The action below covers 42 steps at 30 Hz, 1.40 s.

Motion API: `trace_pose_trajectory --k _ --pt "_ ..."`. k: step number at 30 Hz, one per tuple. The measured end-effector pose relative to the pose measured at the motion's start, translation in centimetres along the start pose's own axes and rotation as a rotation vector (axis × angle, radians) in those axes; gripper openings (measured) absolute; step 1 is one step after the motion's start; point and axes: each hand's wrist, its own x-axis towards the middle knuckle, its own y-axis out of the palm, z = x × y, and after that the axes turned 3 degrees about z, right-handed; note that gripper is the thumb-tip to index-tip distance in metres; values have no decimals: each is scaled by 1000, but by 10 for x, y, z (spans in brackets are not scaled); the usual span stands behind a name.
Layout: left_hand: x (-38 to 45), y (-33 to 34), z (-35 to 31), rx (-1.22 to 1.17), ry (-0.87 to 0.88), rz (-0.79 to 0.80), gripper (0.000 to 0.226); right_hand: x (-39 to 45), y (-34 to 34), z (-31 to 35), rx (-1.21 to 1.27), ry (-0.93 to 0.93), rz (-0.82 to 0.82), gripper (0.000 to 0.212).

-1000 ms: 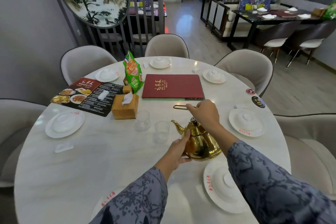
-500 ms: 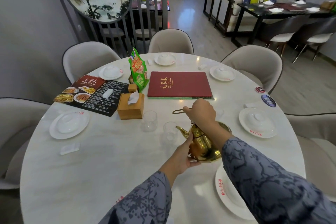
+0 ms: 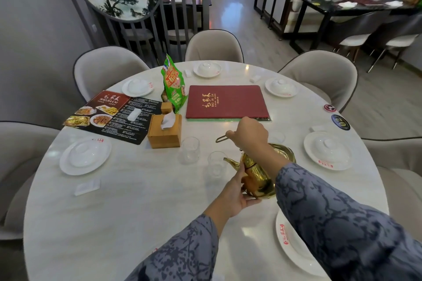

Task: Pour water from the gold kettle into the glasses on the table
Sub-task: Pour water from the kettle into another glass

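Two clear glasses stand on the round white marble table (image 3: 127, 201): the left glass (image 3: 190, 150) beside the wooden tissue box (image 3: 164, 131), the right glass (image 3: 216, 164) just under the spout of the gold kettle (image 3: 258, 175). The kettle is tilted spout-left, between both hands. The left hand (image 3: 233, 196) cups the kettle's lower body, palm and fingers pressed against the metal. The right hand (image 3: 250, 133) is closed around the wire handle above. A red menu (image 3: 226, 101), a black picture menu (image 3: 109, 118), a green snack bag (image 3: 173, 86) and covered white plates (image 3: 85, 155) occupy the table; grey chairs (image 3: 107, 70) surround it in a dining room.
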Motion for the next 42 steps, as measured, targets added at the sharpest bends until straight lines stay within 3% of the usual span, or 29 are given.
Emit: trace_pose_trajectory --k 8,22,42 --pt "0 5 -2 -42 9 21 74 2 -8 7 -41 -32 15 43" --pt "-3 16 -7 -27 31 48 54 2 -21 9 -70 -47 -6 45" --pt "1 24 -7 -19 31 76 62 3 -32 7 -100 -77 -25 42"
